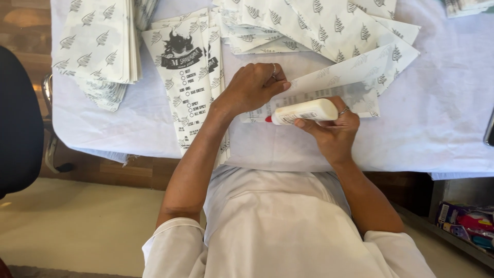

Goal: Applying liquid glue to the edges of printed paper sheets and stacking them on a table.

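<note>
- Gripping a white plastic glue bottle with a red tip (303, 111), the right hand (332, 131) has its fingers wrapped around the body and keeps it lying sideways, tip pointing to the person's left.
- Pressing down with curled fingers, the left hand (252, 86) holds no object; it rests on a white paper sheet printed with grey leaf shapes (355, 77), just above the glue tip.
- That sheet lies flat on the white cloth-covered table (437, 128), directly ahead of the person, its folded edge running under both hands.
- More leaf-printed sheets (319, 23) lie fanned out beyond the hands.
- A long printed paper bag with a black emblem and checkboxes (188, 77) lies just left of the left forearm.
- A neat stack of leaf-printed bags (98, 41) sits at the table's far left corner.
- A dark chair back (18, 118) stands off the table's left edge.
</note>
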